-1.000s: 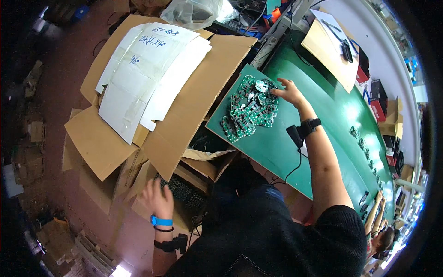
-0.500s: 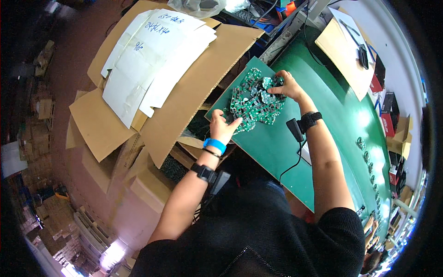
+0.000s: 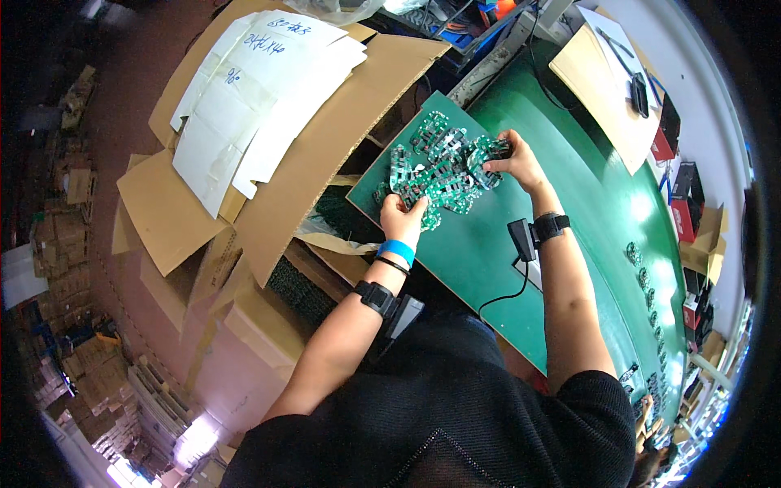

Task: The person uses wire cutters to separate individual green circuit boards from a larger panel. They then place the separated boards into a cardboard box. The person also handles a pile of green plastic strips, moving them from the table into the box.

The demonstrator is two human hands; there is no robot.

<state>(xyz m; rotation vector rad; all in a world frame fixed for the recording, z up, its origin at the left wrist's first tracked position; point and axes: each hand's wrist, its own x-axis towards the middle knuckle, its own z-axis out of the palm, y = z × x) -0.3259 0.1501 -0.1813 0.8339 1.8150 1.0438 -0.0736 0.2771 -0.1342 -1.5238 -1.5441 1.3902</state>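
Observation:
A loose heap of small green circuit boards [image 3: 443,172] lies on the green board [image 3: 480,252] in front of me. At the heap's near left edge, my left hand [image 3: 402,220] is closed, thumb and fingers pinching a circuit board there; the fingers partly hide it. My right hand [image 3: 521,167] grips a circuit board [image 3: 486,151] at the right side of the heap, thumb below and fingers above. Both hands touch the heap. Each wrist has a black strap with a small black device, and the left wrist also wears a blue band.
A large open cardboard box [image 3: 325,163] with white sheets [image 3: 260,89] on top stands at the left. To the right, a green conveyor belt [image 3: 586,211] carries a row of circuit boards [image 3: 644,278]. A tan panel [image 3: 598,81] holding tools lies beyond.
My left hand has moved right and closed at the heap's edge, where its fingers were spread before. My right hand has shifted slightly right with a board, which now shows more clearly.

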